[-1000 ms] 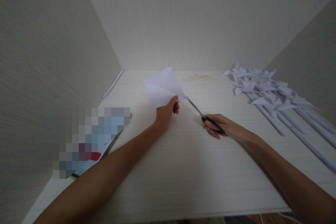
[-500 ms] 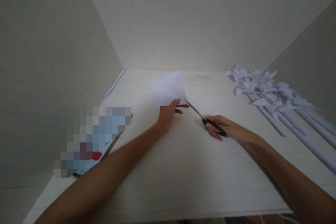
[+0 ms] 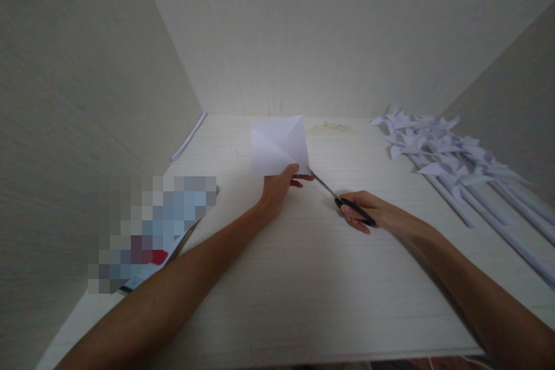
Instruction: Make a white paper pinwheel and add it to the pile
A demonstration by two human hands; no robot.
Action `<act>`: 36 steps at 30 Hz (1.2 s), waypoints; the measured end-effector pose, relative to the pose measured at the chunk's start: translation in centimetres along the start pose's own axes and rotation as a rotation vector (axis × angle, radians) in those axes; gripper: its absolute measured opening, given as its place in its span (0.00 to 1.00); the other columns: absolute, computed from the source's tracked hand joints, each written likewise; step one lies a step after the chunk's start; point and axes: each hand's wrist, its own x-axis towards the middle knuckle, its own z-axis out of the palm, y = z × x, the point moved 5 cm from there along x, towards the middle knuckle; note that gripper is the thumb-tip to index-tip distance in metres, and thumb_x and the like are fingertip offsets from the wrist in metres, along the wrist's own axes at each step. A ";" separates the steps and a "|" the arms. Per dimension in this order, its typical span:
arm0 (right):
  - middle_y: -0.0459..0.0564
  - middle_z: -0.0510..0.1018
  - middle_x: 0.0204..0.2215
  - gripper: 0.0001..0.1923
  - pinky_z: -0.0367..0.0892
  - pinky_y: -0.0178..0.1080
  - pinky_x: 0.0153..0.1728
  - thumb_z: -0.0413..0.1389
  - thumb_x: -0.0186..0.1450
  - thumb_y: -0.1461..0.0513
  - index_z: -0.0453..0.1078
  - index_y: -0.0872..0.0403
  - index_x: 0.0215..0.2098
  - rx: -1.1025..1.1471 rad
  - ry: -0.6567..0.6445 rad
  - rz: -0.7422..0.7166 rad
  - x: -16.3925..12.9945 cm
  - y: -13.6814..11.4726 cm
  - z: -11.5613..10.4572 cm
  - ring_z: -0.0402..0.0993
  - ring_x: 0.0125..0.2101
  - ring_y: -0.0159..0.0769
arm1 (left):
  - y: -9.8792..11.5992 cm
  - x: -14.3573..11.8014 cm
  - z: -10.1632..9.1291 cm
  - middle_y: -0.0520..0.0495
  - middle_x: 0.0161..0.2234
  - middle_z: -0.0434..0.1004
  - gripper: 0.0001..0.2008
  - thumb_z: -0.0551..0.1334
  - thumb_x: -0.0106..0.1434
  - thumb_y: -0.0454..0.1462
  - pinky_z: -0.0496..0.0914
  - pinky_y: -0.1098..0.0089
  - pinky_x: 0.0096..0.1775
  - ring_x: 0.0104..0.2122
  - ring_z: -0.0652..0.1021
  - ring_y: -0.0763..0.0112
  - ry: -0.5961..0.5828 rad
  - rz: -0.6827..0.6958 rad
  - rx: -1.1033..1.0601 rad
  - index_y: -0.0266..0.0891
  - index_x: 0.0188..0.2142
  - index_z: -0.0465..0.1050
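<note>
Holding scissors point(image 3: 337, 202), apparently touching paper point(image 3: 277, 144)

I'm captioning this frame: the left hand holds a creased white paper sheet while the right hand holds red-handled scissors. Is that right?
Not quite: the scissors have black handles, not red, as the head view shows. The right hand does hold them, and the left hand holds the creased white paper sheet.

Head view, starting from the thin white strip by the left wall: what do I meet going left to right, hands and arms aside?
Thin white strip → creased white sheet → scissors → pile of white paper pinwheels.
</note>
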 end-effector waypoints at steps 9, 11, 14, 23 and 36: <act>0.41 0.60 0.11 0.23 0.51 0.32 0.18 0.45 0.60 0.46 0.55 0.54 0.18 -0.019 0.001 -0.002 0.0 0.1 -0.1 0.54 0.15 0.24 | -0.1 0.1 -0.1 0.43 0.28 0.77 0.09 0.58 0.48 0.39 0.65 0.74 0.22 0.22 0.76 0.71 0.002 0.000 -0.004 0.32 0.25 0.68; 0.41 0.59 0.11 0.23 0.51 0.32 0.18 0.45 0.60 0.46 0.55 0.54 0.18 -0.030 0.009 -0.007 0.0 0.1 -0.1 0.54 0.15 0.24 | -0.1 0.0 0.0 0.43 0.29 0.77 0.09 0.58 0.48 0.39 0.65 0.74 0.23 0.23 0.76 0.71 -0.009 0.002 0.009 0.32 0.24 0.69; 0.40 0.59 0.11 0.23 0.50 0.32 0.18 0.44 0.60 0.46 0.54 0.54 0.18 -0.031 0.006 -0.010 0.0 0.1 -0.1 0.54 0.14 0.24 | 0.0 0.0 0.1 0.42 0.30 0.77 0.09 0.57 0.48 0.39 0.65 0.74 0.23 0.23 0.76 0.71 -0.031 -0.004 0.036 0.33 0.24 0.69; 0.40 0.59 0.11 0.23 0.51 0.32 0.18 0.44 0.60 0.46 0.53 0.53 0.19 -0.023 0.010 0.008 -0.1 -0.2 0.0 0.53 0.14 0.24 | 0.1 -0.1 0.2 0.43 0.30 0.77 0.09 0.57 0.49 0.39 0.65 0.73 0.23 0.22 0.76 0.73 -0.057 -0.007 0.036 0.33 0.24 0.70; 0.40 0.60 0.11 0.23 0.49 0.32 0.17 0.45 0.59 0.45 0.55 0.54 0.19 0.019 0.008 0.011 0.0 0.6 -0.1 0.54 0.14 0.23 | -0.1 -0.4 0.6 0.45 0.29 0.76 0.11 0.55 0.51 0.40 0.64 0.75 0.23 0.22 0.75 0.74 -0.128 -0.005 0.093 0.34 0.23 0.70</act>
